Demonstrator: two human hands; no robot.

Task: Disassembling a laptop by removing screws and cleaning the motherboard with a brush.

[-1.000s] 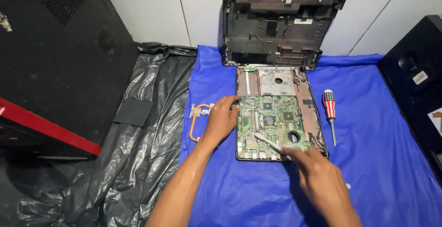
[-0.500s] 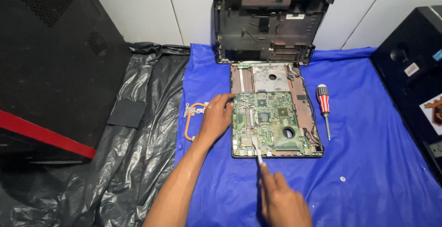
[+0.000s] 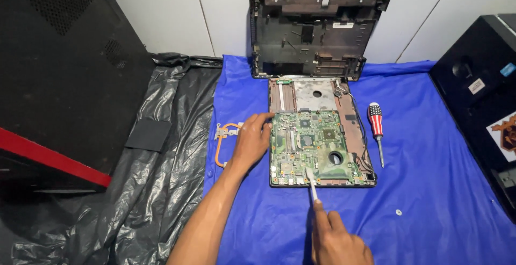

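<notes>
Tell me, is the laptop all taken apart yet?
Partly. The black cover is off and leans on the wall, and a copper pipe piece lies on the blue cloth. The left hand steadies the green board; the right hand pokes it with a thin tool. The board remains inside.

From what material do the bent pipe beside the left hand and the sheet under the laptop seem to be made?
Pipe: probably copper, by its orange metallic colour, with a grey metal plate at its end. Sheet: seemingly woven cloth, matte blue, lying in soft creases.
</notes>
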